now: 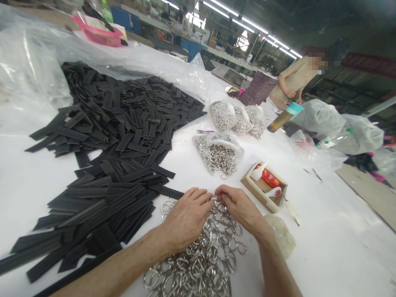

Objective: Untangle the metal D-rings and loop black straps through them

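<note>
The pile of metal rings lay near me on the white counter, right under my two hands. It spread from my fingertips back toward me. My left hand rested on top of it, fingers stretched to the right; I could not tell if its grip held a ring. My right hand sat at the pile's right edge, its grip narrow and pinched leftward. Both grips met at the pile's far end. Black strips lay left, a small box right.
</note>
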Demonstrator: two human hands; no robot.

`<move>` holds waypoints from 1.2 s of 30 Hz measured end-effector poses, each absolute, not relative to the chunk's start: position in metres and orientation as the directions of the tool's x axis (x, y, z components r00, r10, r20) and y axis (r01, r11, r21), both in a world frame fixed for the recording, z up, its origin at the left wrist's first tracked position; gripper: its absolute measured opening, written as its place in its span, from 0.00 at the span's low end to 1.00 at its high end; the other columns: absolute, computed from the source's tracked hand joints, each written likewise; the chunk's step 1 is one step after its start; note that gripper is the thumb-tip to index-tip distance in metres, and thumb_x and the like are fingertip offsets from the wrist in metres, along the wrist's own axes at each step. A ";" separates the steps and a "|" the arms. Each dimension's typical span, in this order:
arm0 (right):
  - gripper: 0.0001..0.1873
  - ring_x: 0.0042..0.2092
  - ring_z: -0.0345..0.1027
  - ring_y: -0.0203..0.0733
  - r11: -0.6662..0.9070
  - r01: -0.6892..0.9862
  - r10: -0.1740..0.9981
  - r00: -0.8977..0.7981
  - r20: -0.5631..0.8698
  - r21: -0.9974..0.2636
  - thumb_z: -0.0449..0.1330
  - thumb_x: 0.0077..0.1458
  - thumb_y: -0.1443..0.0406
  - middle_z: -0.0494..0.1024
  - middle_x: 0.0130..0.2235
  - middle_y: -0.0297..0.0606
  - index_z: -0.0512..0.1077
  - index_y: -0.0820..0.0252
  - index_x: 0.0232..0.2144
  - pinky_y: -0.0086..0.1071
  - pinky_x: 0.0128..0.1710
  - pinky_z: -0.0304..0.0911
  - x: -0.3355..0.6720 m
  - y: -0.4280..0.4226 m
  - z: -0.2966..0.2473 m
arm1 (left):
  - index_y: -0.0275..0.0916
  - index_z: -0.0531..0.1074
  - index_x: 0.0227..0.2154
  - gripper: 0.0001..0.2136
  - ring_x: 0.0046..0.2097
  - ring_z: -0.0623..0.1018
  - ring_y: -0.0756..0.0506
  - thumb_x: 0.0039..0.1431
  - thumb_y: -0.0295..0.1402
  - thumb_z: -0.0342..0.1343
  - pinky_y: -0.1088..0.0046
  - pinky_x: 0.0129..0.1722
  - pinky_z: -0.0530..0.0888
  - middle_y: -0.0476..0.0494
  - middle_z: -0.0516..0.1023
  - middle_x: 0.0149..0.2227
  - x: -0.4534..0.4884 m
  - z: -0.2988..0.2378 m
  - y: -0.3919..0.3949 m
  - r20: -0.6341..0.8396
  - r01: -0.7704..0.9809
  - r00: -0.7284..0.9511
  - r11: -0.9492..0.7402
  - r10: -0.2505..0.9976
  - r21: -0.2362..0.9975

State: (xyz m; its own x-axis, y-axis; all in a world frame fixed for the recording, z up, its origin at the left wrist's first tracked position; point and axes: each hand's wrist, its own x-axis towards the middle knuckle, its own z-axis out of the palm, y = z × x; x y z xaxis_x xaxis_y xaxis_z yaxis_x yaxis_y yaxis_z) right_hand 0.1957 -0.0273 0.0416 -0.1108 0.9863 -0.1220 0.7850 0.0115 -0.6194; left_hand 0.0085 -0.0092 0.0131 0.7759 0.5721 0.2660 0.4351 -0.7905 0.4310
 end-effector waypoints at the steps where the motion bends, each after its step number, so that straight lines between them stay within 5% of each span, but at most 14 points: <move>1: 0.12 0.34 0.69 0.38 0.014 0.761 0.991 -0.099 -0.095 -0.649 0.47 0.56 0.69 0.75 0.30 0.33 0.71 0.57 0.34 0.30 0.35 0.62 0.196 -0.026 0.041 | 0.38 0.67 0.46 0.13 0.54 0.67 0.43 0.59 0.23 0.48 0.59 0.56 0.61 0.44 0.72 0.51 0.008 0.014 -0.009 0.266 0.436 0.775 -0.790 0.573 0.431; 4: 0.14 0.33 0.69 0.38 0.048 0.758 0.993 0.036 0.116 -0.651 0.47 0.54 0.69 0.76 0.32 0.36 0.71 0.59 0.37 0.32 0.37 0.64 0.198 -0.018 0.032 | 0.38 0.67 0.46 0.14 0.54 0.67 0.43 0.59 0.23 0.48 0.59 0.56 0.61 0.45 0.72 0.51 0.008 0.015 -0.009 0.266 0.436 0.774 -0.788 0.575 0.434; 7: 0.21 0.41 0.70 0.42 0.039 0.847 0.953 0.128 0.275 -0.529 0.45 0.52 0.73 0.74 0.45 0.43 0.69 0.61 0.45 0.36 0.44 0.65 0.198 -0.005 0.020 | 0.38 0.67 0.46 0.13 0.54 0.67 0.43 0.60 0.23 0.47 0.59 0.56 0.62 0.45 0.72 0.51 0.008 0.016 -0.009 0.267 0.437 0.773 -0.789 0.575 0.433; 10: 0.26 0.53 0.64 0.49 0.001 0.887 0.948 0.145 0.282 -0.461 0.45 0.49 0.76 0.67 0.55 0.49 0.68 0.64 0.50 0.42 0.51 0.61 0.196 0.007 0.009 | 0.38 0.68 0.45 0.12 0.53 0.68 0.42 0.60 0.24 0.47 0.58 0.55 0.62 0.44 0.72 0.50 0.008 0.016 -0.010 0.273 0.439 0.769 -0.789 0.577 0.431; 14: 0.30 0.52 0.64 0.53 -0.041 0.898 0.947 0.175 0.270 -0.437 0.46 0.48 0.78 0.62 0.58 0.53 0.64 0.64 0.54 0.46 0.51 0.60 0.194 0.014 0.002 | 0.38 0.68 0.44 0.11 0.53 0.68 0.42 0.60 0.24 0.47 0.59 0.56 0.62 0.44 0.73 0.49 0.008 0.017 -0.010 0.268 0.444 0.770 -0.787 0.579 0.428; 19: 0.27 0.47 0.67 0.49 0.018 0.881 0.962 0.114 0.249 -0.473 0.46 0.49 0.76 0.69 0.51 0.48 0.67 0.61 0.50 0.41 0.47 0.62 0.196 0.011 0.009 | 0.37 0.68 0.45 0.12 0.53 0.68 0.42 0.59 0.24 0.48 0.59 0.56 0.62 0.44 0.72 0.50 0.009 0.016 -0.009 0.259 0.442 0.778 -0.791 0.573 0.423; 25: 0.15 0.39 0.67 0.40 0.120 0.777 0.975 0.026 0.222 -0.618 0.48 0.51 0.72 0.74 0.39 0.36 0.72 0.57 0.35 0.32 0.43 0.61 0.196 0.007 0.017 | 0.38 0.68 0.44 0.11 0.53 0.67 0.42 0.60 0.24 0.47 0.59 0.56 0.61 0.44 0.72 0.49 0.008 0.015 -0.009 0.258 0.444 0.776 -0.788 0.576 0.426; 31: 0.09 0.25 0.57 0.36 0.016 0.672 0.965 0.183 0.188 -0.741 0.53 0.51 0.65 0.67 0.23 0.29 0.73 0.59 0.31 0.28 0.27 0.56 0.208 -0.002 0.017 | 0.38 0.67 0.46 0.12 0.54 0.67 0.43 0.60 0.24 0.47 0.59 0.56 0.61 0.45 0.72 0.51 0.007 0.016 -0.009 0.257 0.437 0.776 -0.785 0.576 0.439; 36: 0.11 0.24 0.56 0.35 -0.032 0.597 0.952 0.262 0.157 -0.801 0.54 0.51 0.60 0.67 0.23 0.30 0.71 0.61 0.33 0.27 0.24 0.54 0.220 -0.008 0.015 | 0.39 0.67 0.46 0.12 0.55 0.67 0.43 0.61 0.24 0.46 0.59 0.56 0.61 0.45 0.72 0.52 0.008 0.016 -0.009 0.266 0.434 0.773 -0.786 0.576 0.440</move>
State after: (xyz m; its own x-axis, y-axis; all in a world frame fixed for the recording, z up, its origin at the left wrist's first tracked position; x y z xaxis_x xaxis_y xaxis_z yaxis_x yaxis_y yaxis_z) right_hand 0.2201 -0.0076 0.0154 0.2618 0.9523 0.1567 0.5973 -0.0324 -0.8014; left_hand 0.0078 -0.0088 0.0156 0.7728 0.5763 0.2658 0.4344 -0.7857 0.4405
